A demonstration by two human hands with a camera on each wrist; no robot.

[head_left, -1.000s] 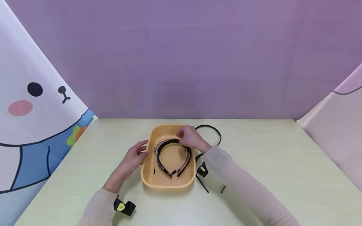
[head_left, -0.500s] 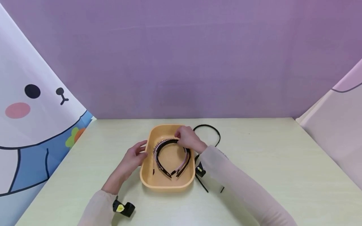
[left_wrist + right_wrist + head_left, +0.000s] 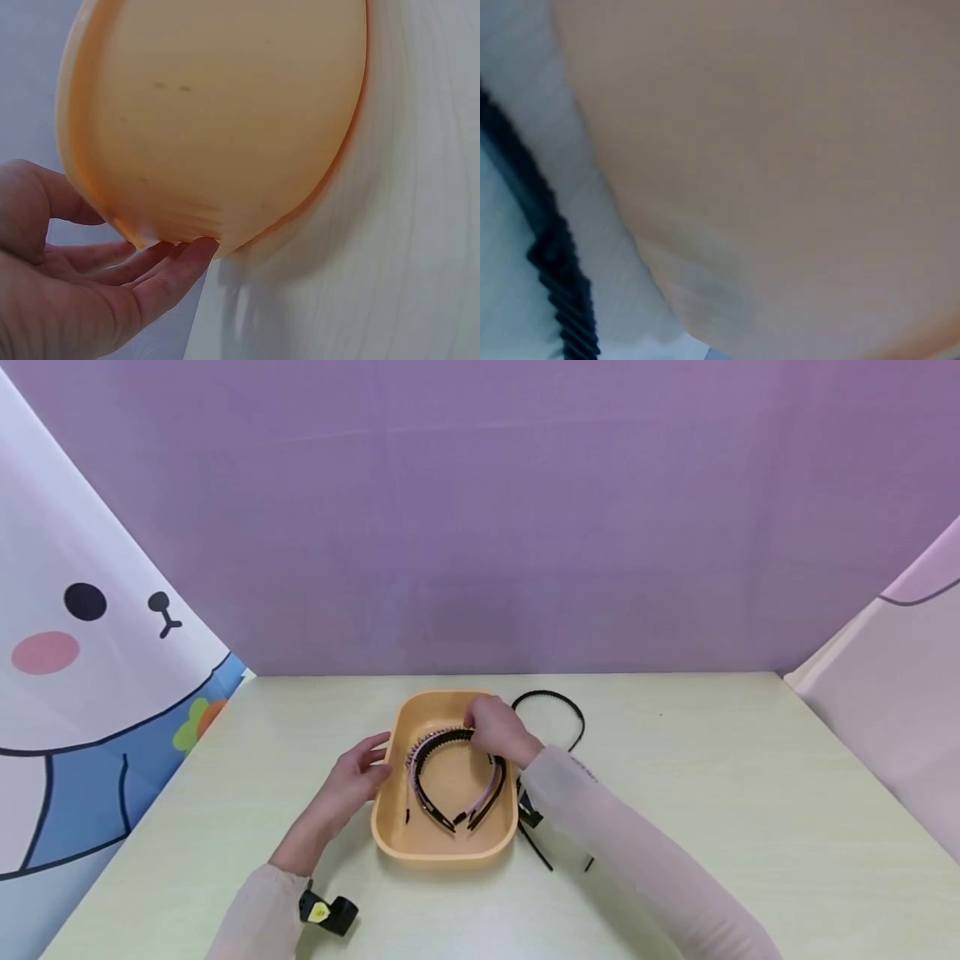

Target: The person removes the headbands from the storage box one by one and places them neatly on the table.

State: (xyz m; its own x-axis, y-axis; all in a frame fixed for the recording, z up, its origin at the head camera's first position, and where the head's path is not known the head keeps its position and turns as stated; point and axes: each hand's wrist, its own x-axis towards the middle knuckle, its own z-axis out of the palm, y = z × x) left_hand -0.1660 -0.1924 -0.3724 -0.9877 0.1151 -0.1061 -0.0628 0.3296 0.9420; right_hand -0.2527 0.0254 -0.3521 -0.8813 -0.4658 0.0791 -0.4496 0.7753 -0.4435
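Observation:
An orange-yellow plastic basin (image 3: 442, 857) stands on the table with several headbands inside, black, pink and spiky ones, nested in one arc. My left hand (image 3: 358, 778) is at the basin's left side. In the left wrist view its fingers (image 3: 176, 274), fairly straight, press against the outer wall. Reaching over the right rim, my right hand (image 3: 497, 727) has its fingers curled down onto the top of the arc, where they pinch a black headband (image 3: 453, 737). The fingertips themselves are partly hidden. A blurred basin wall (image 3: 780, 172) fills most of the right wrist view.
Black toothed headbands (image 3: 558, 695) lie on the table (image 3: 712, 777) just right of the basin, partly under the right forearm (image 3: 622, 835). One ridged black headband (image 3: 562, 285) shows close in the right wrist view. A purple cloth (image 3: 480, 527) hangs behind the table.
My right hand has dipped a little and its fingers have drawn together at the top of the headbands. The left hand keeps its place against the basin.

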